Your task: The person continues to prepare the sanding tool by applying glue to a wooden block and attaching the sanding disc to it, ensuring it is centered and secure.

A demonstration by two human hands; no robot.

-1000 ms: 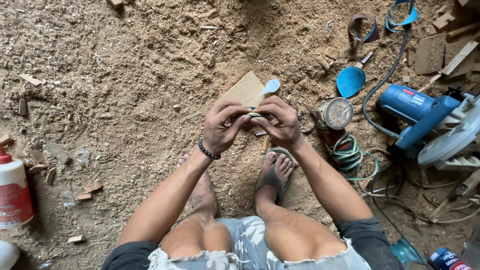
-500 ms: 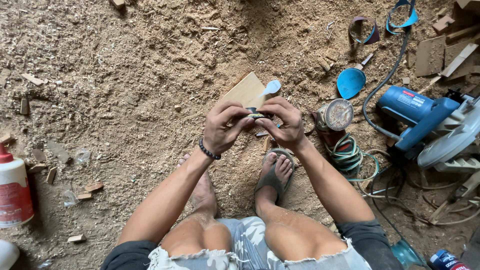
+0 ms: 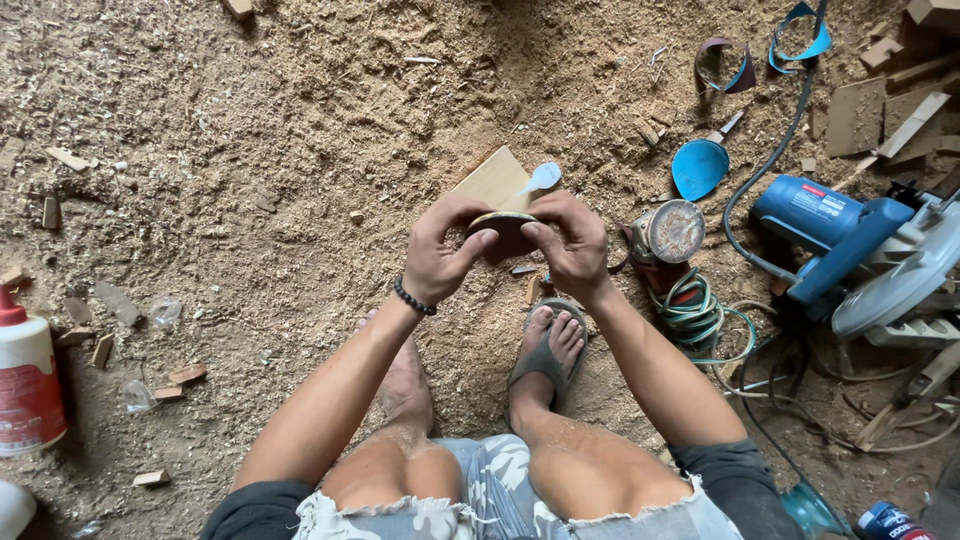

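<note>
Here, left hand (image 3: 437, 255) and right hand (image 3: 572, 243) each grip the round wooden piece (image 3: 503, 220) between them.

blue circular saw (image 3: 815, 225) showing silver blade, white glue bottle (image 3: 28, 375) wearing red cap, black beaded bracelet (image 3: 413, 298), tan wood board (image 3: 495, 182), grey sandal (image 3: 545, 355), blue sanding disc (image 3: 698, 168) lying on brown sawdust floor (image 3: 250, 150)
</note>
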